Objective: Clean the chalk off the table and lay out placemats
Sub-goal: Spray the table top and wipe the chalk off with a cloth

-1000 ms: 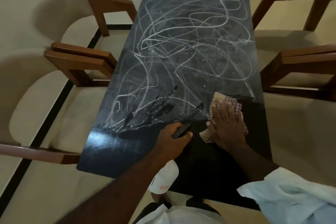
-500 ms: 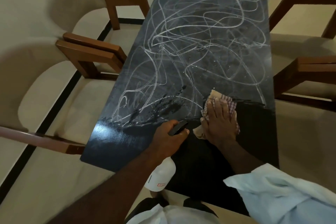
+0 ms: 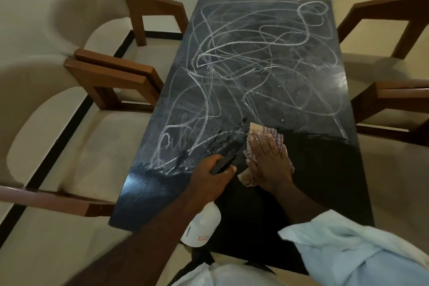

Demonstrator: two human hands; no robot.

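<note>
**Wiping chalk off a dark tabletop with a checked cloth**

Nearest the viewer, the left hand (image 3: 209,176) has its fingers curled round the neck of a white spray bottle (image 3: 202,227), just left of the cloth. The right hand (image 3: 269,165) lies flat on the checked cloth (image 3: 267,137), fingers straight and close together, pressing it to the tabletop (image 3: 313,193). On the near side of the cloth the surface is clean black. Beyond the cloth, white chalk scribbles (image 3: 255,53) cover the rest, and wet spatter (image 3: 222,144) sits just left of it.

Done well, this step probably means a flat palm, overlapping strokes from the clean band out into the chalk, spraying ahead of the cloth, and refolding it once it is loaded.

No placemats are in view. The bottle's label is too small to read. A pale sleeve (image 3: 348,246) covers the corner nearest the viewer, right of the cloth. Wooden armchairs (image 3: 109,76) on both sides of the cloth are cut off by the frame.
</note>
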